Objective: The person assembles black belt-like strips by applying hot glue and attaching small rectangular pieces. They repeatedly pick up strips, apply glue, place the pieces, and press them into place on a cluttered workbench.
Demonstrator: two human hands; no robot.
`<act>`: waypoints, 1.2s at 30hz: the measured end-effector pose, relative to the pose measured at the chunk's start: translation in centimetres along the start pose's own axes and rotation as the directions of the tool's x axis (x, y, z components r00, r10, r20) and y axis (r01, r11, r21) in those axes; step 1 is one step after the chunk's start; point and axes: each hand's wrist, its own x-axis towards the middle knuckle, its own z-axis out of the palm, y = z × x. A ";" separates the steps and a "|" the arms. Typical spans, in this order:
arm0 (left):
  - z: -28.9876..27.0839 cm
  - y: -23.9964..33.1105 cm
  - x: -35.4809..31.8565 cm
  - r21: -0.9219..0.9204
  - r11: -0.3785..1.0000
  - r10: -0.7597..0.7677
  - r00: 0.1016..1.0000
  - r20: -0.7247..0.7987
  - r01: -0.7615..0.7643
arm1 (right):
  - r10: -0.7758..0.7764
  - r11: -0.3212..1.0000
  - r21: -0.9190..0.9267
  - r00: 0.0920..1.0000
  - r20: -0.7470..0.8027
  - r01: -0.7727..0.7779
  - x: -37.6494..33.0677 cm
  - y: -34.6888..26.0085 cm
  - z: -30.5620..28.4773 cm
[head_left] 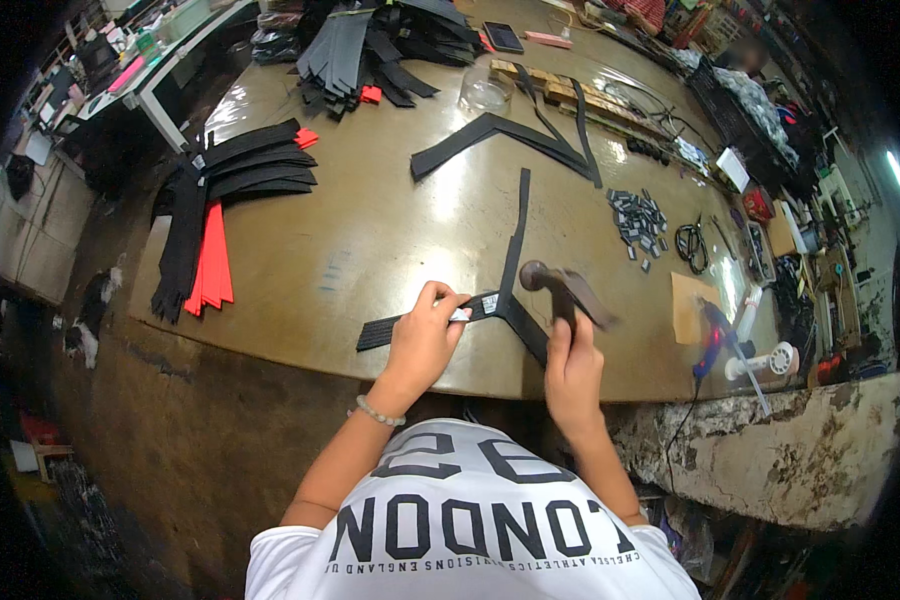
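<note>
A Y-shaped black webbing strap lies near the table's front edge, one arm pointing away from me and another toward the left. A small silvery clip sits on it close to where the arms meet. My left hand is closed in a pinch over the left arm of the strap, with a small whitish piece between thumb and fingers; its kind is unclear. Just right of the join, my right hand grips a hammer by its handle. The hammer head is raised above the table and slightly blurred.
Silvery clips lie piled to the right, beside black scissors. A glue gun and white spool stand at the right edge. Stacked black straps lie left; another folded strap and a clear jar are farther back.
</note>
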 end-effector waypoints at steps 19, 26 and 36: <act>-6.0 2.6 10.9 -0.035 0.982 0.184 0.983 0.007 -0.184 | 0.074 0.656 -0.673 0.917 -0.392 -0.342 2.6 13.8 -8.2; -26.4 -5.7 14.3 0.221 0.927 0.367 0.613 -0.700 -0.303 | -0.072 0.576 -0.783 0.940 -0.333 -0.234 1.9 14.2 -7.6; -25.4 -19.9 8.8 -0.021 0.996 -0.064 0.551 -0.832 0.084 | 0.111 0.657 -0.681 0.935 -0.336 -0.323 1.9 11.9 -7.8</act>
